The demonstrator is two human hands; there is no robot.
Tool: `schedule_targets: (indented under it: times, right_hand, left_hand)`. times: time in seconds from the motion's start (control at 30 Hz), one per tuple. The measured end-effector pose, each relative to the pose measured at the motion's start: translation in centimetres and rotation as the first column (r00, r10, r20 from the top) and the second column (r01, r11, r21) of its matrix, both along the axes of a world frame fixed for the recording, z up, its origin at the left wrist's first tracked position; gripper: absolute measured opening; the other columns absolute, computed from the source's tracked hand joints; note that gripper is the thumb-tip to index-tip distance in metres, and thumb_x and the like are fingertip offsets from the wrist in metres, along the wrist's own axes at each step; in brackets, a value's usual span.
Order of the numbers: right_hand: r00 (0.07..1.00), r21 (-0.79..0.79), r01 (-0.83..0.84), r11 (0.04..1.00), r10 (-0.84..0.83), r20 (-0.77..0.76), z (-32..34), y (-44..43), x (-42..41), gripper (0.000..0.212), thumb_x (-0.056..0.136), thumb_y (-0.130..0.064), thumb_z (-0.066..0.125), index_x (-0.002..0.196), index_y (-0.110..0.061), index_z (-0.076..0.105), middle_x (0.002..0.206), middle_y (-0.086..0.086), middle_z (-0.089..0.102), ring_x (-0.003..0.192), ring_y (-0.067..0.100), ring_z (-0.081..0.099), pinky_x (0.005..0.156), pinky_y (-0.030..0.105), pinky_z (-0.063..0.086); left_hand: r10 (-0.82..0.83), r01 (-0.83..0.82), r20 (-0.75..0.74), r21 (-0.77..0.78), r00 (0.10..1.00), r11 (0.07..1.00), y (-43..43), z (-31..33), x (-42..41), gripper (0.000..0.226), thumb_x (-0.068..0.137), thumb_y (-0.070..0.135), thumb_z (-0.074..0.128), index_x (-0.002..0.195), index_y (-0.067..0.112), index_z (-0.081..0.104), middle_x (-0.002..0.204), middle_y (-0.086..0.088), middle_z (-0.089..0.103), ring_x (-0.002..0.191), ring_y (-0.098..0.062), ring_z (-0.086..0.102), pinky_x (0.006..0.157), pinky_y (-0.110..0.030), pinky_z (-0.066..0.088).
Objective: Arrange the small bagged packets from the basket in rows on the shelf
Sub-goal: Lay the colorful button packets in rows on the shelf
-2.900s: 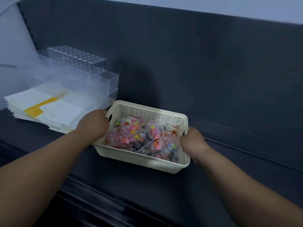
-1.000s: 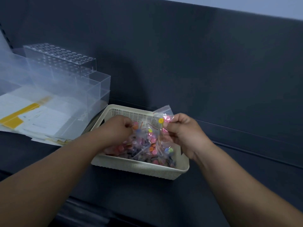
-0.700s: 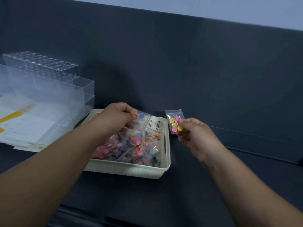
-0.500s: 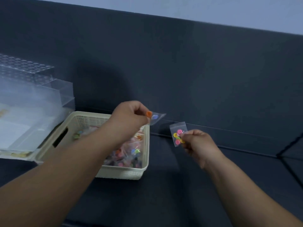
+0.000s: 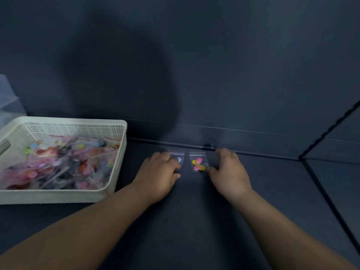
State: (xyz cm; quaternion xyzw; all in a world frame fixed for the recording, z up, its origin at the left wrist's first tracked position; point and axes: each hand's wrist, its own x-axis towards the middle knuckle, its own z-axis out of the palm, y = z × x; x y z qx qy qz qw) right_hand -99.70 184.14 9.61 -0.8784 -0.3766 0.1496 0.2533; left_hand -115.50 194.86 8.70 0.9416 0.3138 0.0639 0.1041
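Note:
A cream perforated basket point(image 5: 58, 196) stands at the left on the dark shelf point(image 5: 194, 227), full of several small clear packets of coloured discs point(image 5: 58, 166). Two packets lie flat side by side near the back wall. My left hand point(image 5: 160, 172) holds the left packet point(image 5: 178, 159) down, its curled fingers covering most of it. My right hand point(image 5: 228, 171) pinches the right edge of the right packet point(image 5: 198, 164), which shows yellow and pink discs.
The dark back wall point(image 5: 214, 75) rises right behind the two packets. A seam point(image 5: 319, 190) runs across the shelf on the right, with a slotted upright point(image 5: 331, 127) above it. A clear plastic box point(image 5: 7, 106) shows at the far left edge.
Both hands let go of the basket, each picked out a packet, carried it right and lowered it onto the shelf by the back wall. The view has swung right.

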Motion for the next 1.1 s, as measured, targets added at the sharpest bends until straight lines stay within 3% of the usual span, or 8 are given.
schedule_targets:
  times: [0.07,0.17,0.3,0.37,0.53,0.67,0.8,1.1]
  right_hand:
    - [0.965,0.055,-0.154,0.986,0.138,0.223,-0.1,-1.0,0.2,0.042,0.087,-0.018,0.057,0.128,-0.016,0.047,0.131,0.004,0.043,0.119,0.025,0.045,0.091,0.025,0.038]
    - [0.859,0.024,-0.438,0.899,0.411,0.305,-1.2,-1.6,0.1,0.044,0.092,-0.018,0.05,0.135,-0.019,0.047,0.147,0.002,0.035,0.134,0.023,0.033,0.106,0.024,0.026]
    - [0.778,-0.198,-0.538,0.819,0.573,0.257,-3.4,-1.7,-0.1,0.061,0.094,-0.046,0.024,0.151,-0.024,0.014,0.159,-0.006,0.004,0.147,0.014,0.004,0.118,0.028,0.003]
    - [0.761,-0.238,-0.545,0.804,0.594,0.262,-3.6,-1.2,-0.4,0.079,0.08,-0.057,0.003,0.151,-0.023,0.009,0.159,-0.005,-0.002,0.146,0.012,0.001,0.116,0.026,-0.003]
    - [0.735,-0.254,-0.556,0.792,0.611,0.295,-2.9,-0.3,-0.7,0.088,0.072,-0.061,-0.005,0.151,-0.024,0.009,0.16,-0.005,-0.001,0.146,0.011,0.0,0.111,0.024,-0.012]
    - [0.741,-0.236,-0.554,0.798,0.602,0.297,-2.7,0.0,-0.1,0.086,0.074,-0.061,-0.005,0.151,-0.021,0.001,0.159,-0.005,-0.009,0.145,0.009,-0.008,0.111,0.024,-0.014]
    - [0.724,-0.295,-0.565,0.771,0.634,0.27,-2.9,0.2,0.2,0.089,0.071,-0.062,-0.009,0.151,-0.022,-0.003,0.159,-0.006,-0.007,0.145,0.008,-0.008,0.112,0.025,-0.013]
    - [0.738,-0.267,-0.568,0.778,0.626,0.252,-2.7,0.5,0.1,0.085,0.076,-0.063,-0.002,0.151,-0.024,0.005,0.16,-0.005,-0.002,0.146,0.009,-0.002,0.113,0.028,-0.01]
  left_hand:
    - [-0.015,0.016,-0.009,0.023,1.0,1.0,-0.5,-0.6,-0.5,0.053,0.091,0.041,0.049,0.139,0.021,0.039,0.14,0.0,0.042,0.126,-0.022,0.04,0.101,-0.034,0.034]
    - [-0.054,0.053,0.001,0.155,0.999,0.986,-1.6,-0.6,-1.1,0.058,0.086,0.041,0.038,0.137,0.012,0.045,0.142,-0.009,0.046,0.129,-0.027,0.047,0.104,-0.037,0.036]
    - [-0.095,0.092,-0.176,-0.027,0.98,0.995,-2.6,-1.3,-1.4,0.089,0.073,0.06,-0.004,0.152,0.018,0.001,0.16,0.0,-0.004,0.147,-0.014,-0.004,0.114,-0.031,-0.005]
    - [-0.068,0.064,-0.214,-0.027,0.974,0.998,-2.2,-1.6,-1.4,0.095,0.068,0.066,-0.01,0.151,0.02,-0.01,0.159,0.003,-0.015,0.145,-0.012,-0.013,0.114,-0.031,-0.009]
    - [-0.063,0.049,-0.245,-0.06,0.967,0.997,-1.6,-0.8,-1.3,0.106,0.066,0.084,-0.008,0.151,0.02,-0.011,0.157,0.004,-0.02,0.143,-0.01,-0.02,0.116,-0.034,-0.009]
    - [-0.053,0.046,-0.203,-0.038,0.978,0.998,-1.5,-0.7,-0.8,0.101,0.07,0.081,-0.007,0.15,0.019,-0.013,0.149,0.009,-0.03,0.137,-0.004,-0.028,0.114,-0.031,-0.014]
    - [-0.056,0.038,-0.248,-0.075,0.967,0.996,-1.1,-1.4,-0.6,0.102,0.066,0.076,-0.01,0.151,0.019,-0.009,0.157,0.004,-0.02,0.143,-0.008,-0.02,0.116,-0.032,-0.01]
    - [-0.041,0.022,-0.284,-0.069,0.958,0.997,-1.0,-0.7,-0.2,0.075,0.093,0.061,0.02,0.152,0.02,-0.002,0.159,0.004,-0.011,0.145,-0.011,-0.013,0.118,-0.037,-0.006]
